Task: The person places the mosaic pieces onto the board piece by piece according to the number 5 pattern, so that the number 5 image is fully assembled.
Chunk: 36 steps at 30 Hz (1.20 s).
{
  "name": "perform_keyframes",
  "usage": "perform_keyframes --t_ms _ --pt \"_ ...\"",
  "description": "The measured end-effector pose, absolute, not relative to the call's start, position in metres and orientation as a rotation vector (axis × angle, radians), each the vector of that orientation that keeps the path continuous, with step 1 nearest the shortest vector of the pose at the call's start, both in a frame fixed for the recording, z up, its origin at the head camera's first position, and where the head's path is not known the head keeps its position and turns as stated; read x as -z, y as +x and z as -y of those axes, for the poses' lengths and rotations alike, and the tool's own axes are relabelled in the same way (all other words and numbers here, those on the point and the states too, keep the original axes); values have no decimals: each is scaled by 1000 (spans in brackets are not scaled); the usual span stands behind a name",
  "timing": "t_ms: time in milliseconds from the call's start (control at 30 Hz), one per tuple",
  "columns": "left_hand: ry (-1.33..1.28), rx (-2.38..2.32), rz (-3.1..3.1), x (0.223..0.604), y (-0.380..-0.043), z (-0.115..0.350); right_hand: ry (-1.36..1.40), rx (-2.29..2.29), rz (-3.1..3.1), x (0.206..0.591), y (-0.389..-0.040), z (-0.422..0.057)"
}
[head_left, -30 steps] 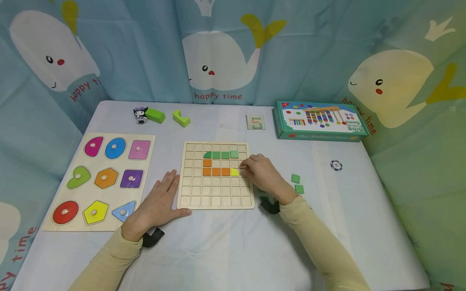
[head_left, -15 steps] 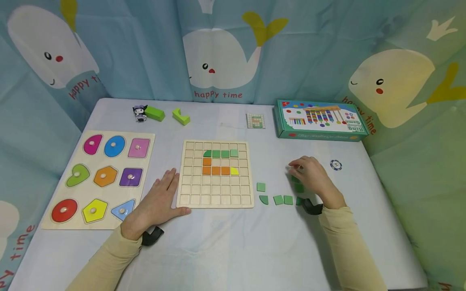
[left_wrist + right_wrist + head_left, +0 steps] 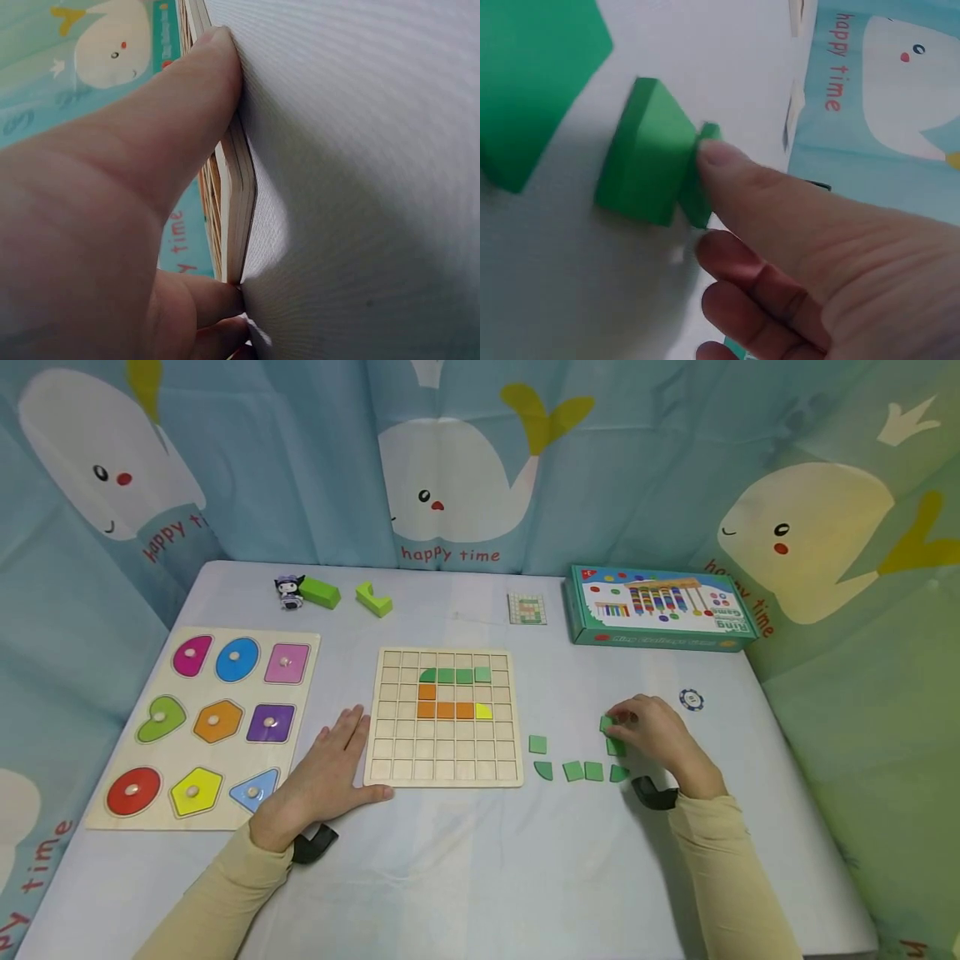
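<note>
A wooden grid board [image 3: 446, 750] lies mid-table, bearing a row of green pieces, several orange squares and a yellow square [image 3: 483, 712]. My left hand [image 3: 326, 777] rests along its left side, fingers extended; the thumb touches the near corner, as the left wrist view also shows. To the right of the board, my right hand [image 3: 658, 735] pinches a green square tile [image 3: 606, 724] at its edge, low over the table. In the right wrist view the thumb [image 3: 727, 165] presses this tile, with another green square [image 3: 641, 161] right beside it. The index fingertip's contact is hidden.
Loose green tiles [image 3: 573, 771] lie between board and right hand. A shape puzzle [image 3: 225, 677] is at left. Green blocks [image 3: 321, 593] and a small figurine [image 3: 288, 592] stand behind. A pattern card [image 3: 527, 609], a game box [image 3: 660, 610] and a chip [image 3: 692, 699] are at right.
My right hand has left the board beside the yellow square, swung right to the loose green tiles and taken hold of one. My left hand has stayed at the board's left edge.
</note>
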<state>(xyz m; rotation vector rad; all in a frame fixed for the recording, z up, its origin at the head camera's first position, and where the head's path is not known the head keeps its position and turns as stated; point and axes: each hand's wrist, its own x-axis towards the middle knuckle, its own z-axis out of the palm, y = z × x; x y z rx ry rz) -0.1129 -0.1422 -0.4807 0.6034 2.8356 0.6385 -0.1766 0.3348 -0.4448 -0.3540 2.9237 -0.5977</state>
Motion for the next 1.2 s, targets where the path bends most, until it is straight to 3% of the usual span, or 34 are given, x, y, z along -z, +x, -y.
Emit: perform_keyframes --t_ms 633,1200 --pt "609 -633 -2844 480 -113 142 -331 458 -3011 450 -180 -319" --pt "601 -634 -2836 481 -113 142 -1109 545 -2870 448 -185 -209"
